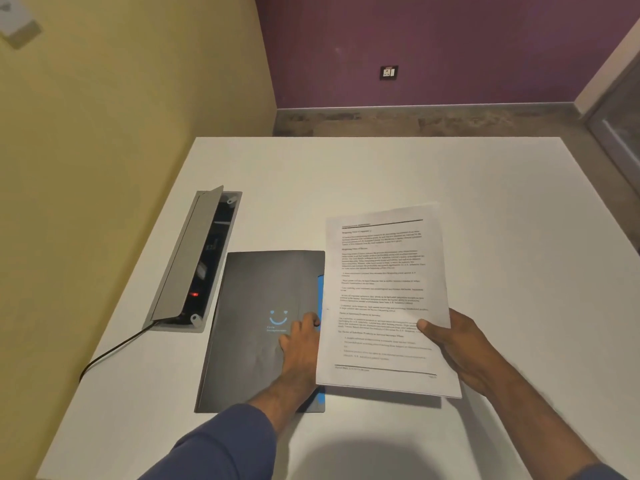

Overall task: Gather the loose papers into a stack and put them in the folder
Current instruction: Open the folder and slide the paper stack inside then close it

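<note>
Papers [382,299], gathered in one stack, are held just above the white table [450,174], pinched at the lower right edge by the right hand [460,348], thumb on top. Left hand [299,344] rests on the closed dark folder [256,323], fingers bent at its right edge; whether they grip the cover cannot be told. An open cable box [194,261] is set into the table left of the folder.

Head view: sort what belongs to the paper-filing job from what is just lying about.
Part of the job:
- stack of papers, held by the right hand
- dark folder, closed, left hand resting on it

Just there:
- open cable box in the table
- black cable
- wall socket
</note>
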Demonstrator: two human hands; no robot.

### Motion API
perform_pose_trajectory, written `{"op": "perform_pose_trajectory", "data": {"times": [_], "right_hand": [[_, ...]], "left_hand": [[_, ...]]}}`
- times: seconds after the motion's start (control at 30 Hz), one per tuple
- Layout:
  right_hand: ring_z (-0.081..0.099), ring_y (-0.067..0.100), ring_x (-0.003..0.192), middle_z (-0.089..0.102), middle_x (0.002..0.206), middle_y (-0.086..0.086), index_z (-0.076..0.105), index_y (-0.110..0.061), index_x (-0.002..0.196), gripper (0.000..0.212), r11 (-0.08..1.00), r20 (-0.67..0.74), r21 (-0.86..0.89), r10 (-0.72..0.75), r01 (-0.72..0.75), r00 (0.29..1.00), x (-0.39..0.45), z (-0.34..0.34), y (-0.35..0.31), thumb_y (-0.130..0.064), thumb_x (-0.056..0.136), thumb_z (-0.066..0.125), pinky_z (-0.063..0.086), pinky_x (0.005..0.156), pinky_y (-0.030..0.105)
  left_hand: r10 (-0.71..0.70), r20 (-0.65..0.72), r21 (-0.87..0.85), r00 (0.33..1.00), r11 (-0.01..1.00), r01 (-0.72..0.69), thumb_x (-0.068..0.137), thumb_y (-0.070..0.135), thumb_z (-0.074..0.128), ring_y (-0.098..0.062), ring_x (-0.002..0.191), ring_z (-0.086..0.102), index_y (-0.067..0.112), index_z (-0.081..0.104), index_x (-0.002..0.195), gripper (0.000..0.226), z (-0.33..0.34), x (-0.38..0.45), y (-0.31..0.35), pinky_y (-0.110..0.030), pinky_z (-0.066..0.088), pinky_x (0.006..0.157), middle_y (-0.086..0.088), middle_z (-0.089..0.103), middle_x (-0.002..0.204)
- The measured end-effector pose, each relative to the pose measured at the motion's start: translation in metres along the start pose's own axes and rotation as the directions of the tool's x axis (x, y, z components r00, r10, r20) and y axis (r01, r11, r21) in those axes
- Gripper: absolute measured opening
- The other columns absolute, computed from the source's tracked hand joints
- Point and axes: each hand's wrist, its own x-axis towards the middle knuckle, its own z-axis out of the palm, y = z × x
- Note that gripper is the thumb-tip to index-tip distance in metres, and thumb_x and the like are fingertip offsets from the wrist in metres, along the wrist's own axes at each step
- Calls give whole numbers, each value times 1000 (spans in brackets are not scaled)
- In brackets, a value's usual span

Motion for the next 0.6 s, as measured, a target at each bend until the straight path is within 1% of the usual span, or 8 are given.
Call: {"op": "perform_pose_trajectory", "data": {"times": [0.07, 0.17, 0.2, 0.27, 0.37, 0.43, 0.5, 0.6], "right_hand": [[72, 28, 103, 74, 114, 10, 65, -7, 122, 33, 996, -17, -83, -16, 14, 1000, 6, 7, 2, -5, 89, 66, 56, 89, 39], [73, 23, 93, 76, 104, 5, 68, -9, 118, 27, 939, -91, -341, -83, 47, 992, 13, 9, 9, -3, 91, 63, 57, 80, 32], [72, 21, 90, 76, 100, 4, 69, -10, 115, 26, 902, -102, -427, -115, 61, 988, 13, 9, 11, -4, 91, 62, 56, 76, 30], [71, 18, 84, 75, 92, 1, 72, -12, 107, 21, 835, -114, -545, -163, 76, 980, 14, 7, 14, -4, 91, 61, 51, 66, 25], [70, 19, 81, 73, 83, -5, 72, -21, 94, 19, 780, -128, -621, -191, 72, 973, 14, 9, 14, -5, 90, 61, 47, 61, 24], [69, 19, 81, 72, 82, -7, 71, -22, 93, 20, 762, -138, -645, -192, 59, 972, 15, 11, 13, -6, 90, 60, 47, 61, 25], [68, 18, 79, 72, 83, -5, 72, -20, 97, 20, 747, -146, -663, -182, 40, 972, 15, 13, 12, -6, 90, 60, 48, 61, 25], [67, 13, 77, 71, 84, -6, 72, -16, 106, 22, 747, -159, -664, -167, 20, 973, 13, 13, 13, -6, 90, 59, 46, 59, 24]], "left_hand": [[48, 18, 62, 999, 997, -49, 90, 41, 45, -17, 95, 44, 34, 49, 101, 14, -1, 2, 0, -36, 31, 76, 3, 47, 112], [98, 43, 107, 994, 989, -102, 89, 43, 52, -17, 100, 42, 34, 54, 110, 23, -5, 1, -4, -36, 35, 81, 3, 45, 118], [107, 42, 139, 993, 984, -112, 91, 43, 53, -18, 104, 42, 37, 52, 120, 29, -5, 0, -6, -37, 40, 85, 3, 44, 121], [54, 20, 206, 998, 977, -57, 93, 45, 54, -20, 113, 45, 35, 42, 136, 45, -7, -2, -9, -39, 46, 93, 0, 42, 129], [-56, -8, 260, 998, 964, 56, 88, 50, 61, -23, 114, 50, 25, 43, 131, 53, -16, -2, -8, -39, 52, 92, -4, 42, 131], [-72, 23, 252, 997, 966, 64, 87, 42, 65, -24, 108, 57, 22, 46, 126, 48, -24, -1, -3, -36, 56, 88, -6, 42, 130], [-38, 104, 264, 994, 964, 9, 89, 24, 63, -26, 98, 63, 19, 48, 125, 40, -30, 1, 2, -32, 58, 80, -9, 40, 133], [52, 218, 392, 975, 910, -136, 93, 6, 51, -24, 82, 65, 12, 41, 142, 50, -32, 5, 11, -31, 51, 63, -22, 26, 157]]}}
